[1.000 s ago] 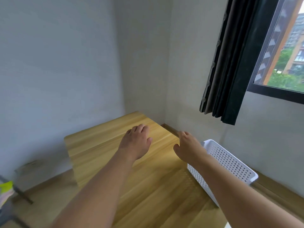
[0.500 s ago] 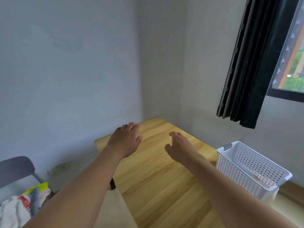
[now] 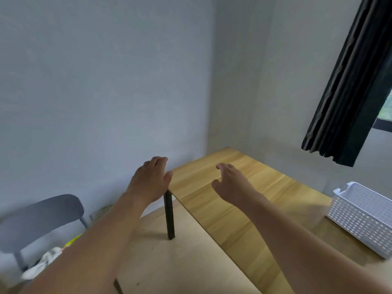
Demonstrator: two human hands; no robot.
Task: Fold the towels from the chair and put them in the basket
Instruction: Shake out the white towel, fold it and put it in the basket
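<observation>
Towels (image 3: 45, 261): heaped on chair (image 3: 40, 215); my left hand (image 3: 149, 182) and right hand (image 3: 230, 183) empty, fingers loosely spread; reach left, lift one only.

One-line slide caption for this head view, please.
Both bare hands, left hand and right hand, reach out empty near the wooden table; towels wait on the grey chair, white basket at right.

Both bare hands are hanging in the air, palms down, holding nothing. The left hand (image 3: 150, 181) is hovering over the wooden desk's (image 3: 233, 209) left corner, fingers relaxed; the right hand (image 3: 230, 183) is floating above the desktop. A white basket (image 3: 364, 217) is sitting at the right. Crumpled towels (image 3: 45, 262) are lying on the grey chair (image 3: 40, 219) at lower left.
</observation>
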